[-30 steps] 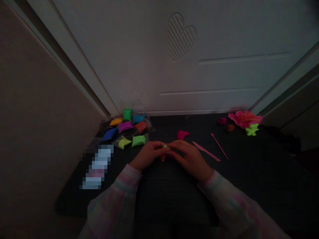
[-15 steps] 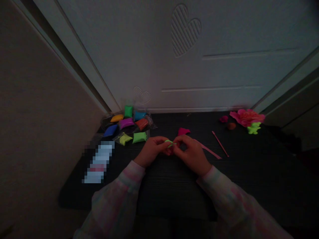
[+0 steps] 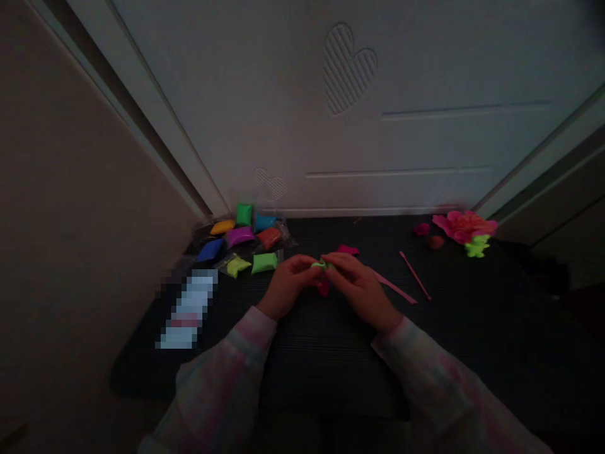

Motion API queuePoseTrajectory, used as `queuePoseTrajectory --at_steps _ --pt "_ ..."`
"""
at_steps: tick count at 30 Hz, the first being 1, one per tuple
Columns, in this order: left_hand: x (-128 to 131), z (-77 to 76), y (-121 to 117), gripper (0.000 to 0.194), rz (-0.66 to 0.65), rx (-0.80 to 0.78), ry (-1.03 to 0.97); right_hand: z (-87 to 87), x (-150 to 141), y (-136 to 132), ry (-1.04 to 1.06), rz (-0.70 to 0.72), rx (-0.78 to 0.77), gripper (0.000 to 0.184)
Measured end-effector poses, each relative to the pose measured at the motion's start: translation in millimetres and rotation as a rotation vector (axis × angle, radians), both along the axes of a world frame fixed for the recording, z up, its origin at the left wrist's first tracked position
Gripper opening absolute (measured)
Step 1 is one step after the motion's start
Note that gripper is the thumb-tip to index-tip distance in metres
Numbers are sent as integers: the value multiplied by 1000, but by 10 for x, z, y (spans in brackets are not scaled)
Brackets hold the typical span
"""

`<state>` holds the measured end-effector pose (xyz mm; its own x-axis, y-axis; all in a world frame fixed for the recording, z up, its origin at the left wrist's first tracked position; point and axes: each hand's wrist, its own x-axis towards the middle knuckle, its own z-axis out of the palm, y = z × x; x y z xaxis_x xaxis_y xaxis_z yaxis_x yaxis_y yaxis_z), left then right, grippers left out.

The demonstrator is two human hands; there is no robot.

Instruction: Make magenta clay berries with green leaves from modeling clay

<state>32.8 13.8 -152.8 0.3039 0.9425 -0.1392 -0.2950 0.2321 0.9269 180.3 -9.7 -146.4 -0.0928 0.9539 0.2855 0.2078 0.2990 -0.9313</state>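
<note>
My left hand (image 3: 289,284) and my right hand (image 3: 362,287) meet above the middle of the dark table, fingertips pinched together. Between them is a small piece of light green modelling clay (image 3: 318,265), pinched by both hands. Just below it shows a red-pink clay bit (image 3: 323,289), partly covered by my fingers. Behind my right hand lies a magenta clay piece (image 3: 348,250), its lower part hidden. A pink plastic clay knife (image 3: 397,289) emerges from beside the right hand, one end out of sight.
Several bagged clay packs (image 3: 241,236) sit at the back left, with a blurred pale strip (image 3: 188,309) in front. A thin pink stick tool (image 3: 414,275), a brown clay ball (image 3: 435,242), a magenta lump (image 3: 421,229), a pink flower (image 3: 466,226) and a lime bear (image 3: 477,246) lie right.
My hands drew slightly apart and the green clay showed stretched between them; now the right fingers have closed in on it again. The red-pink bit hangs lower in view. The camera view shifted a little.
</note>
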Motion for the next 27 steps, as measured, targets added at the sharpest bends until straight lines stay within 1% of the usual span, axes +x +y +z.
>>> queuePoseTrajectory --at_steps 3,6,10,13,16,18,20,23,27 --pt "8 -12 -13 24 -11 3 -5 -2 -18 -12 -19 28 -10 25" --pt "14 -20 -20 26 -6 -1 -17 -4 -7 -15 -15 21 -39 18" --pt "25 -9 -29 27 -12 2 -36 9 -11 -22 45 -6 -121 9" --pt "32 -9 -15 26 3 8 -32 29 -18 -13 147 17 -195 11" --pt "27 -29 28 26 79 8 -22 53 20 10 288 20 -238 14" --pt "16 -46 61 27 135 7 -17 75 69 27 383 0 -245 16" --pt "6 -54 81 26 164 5 -19 98 111 40 461 -21 -251 18" --pt "9 -44 67 25 144 2 -29 109 110 50 521 -14 -274 20" --pt "46 -27 -5 24 70 13 -46 58 3 43 531 62 -330 21"
